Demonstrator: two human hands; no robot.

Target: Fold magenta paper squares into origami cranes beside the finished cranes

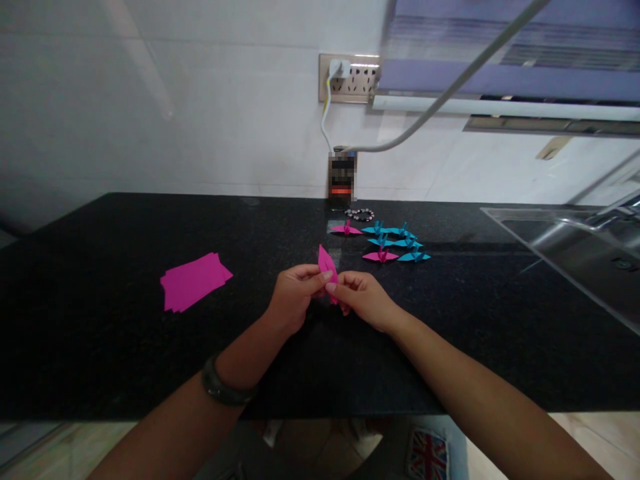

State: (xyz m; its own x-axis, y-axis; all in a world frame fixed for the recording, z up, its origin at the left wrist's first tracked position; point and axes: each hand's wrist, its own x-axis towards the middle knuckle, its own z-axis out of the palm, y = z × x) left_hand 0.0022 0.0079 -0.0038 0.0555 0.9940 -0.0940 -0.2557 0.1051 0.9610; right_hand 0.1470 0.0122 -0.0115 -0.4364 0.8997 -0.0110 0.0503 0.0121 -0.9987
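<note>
A partly folded piece of pink origami paper (326,262) is pinched between both hands above the dark countertop. My left hand (296,293) grips its left side, thumb on the front face. From the right, my right hand (364,297) pinches its lower part between thumb and fingers. The paper stands upright with a pointed tip at the top; its lower end is partly covered by my fingers. Beyond my right hand sit finished paper cranes: several blue ones (383,242), a pink crane (381,256) in front and another pink crane (347,229) behind.
A fanned stack of pink paper sheets (195,283) lies on the black countertop (100,340) at left. A beaded bracelet (361,215) and a dark device with a cable (342,177) are by the wall. At right is a metal sink (590,257).
</note>
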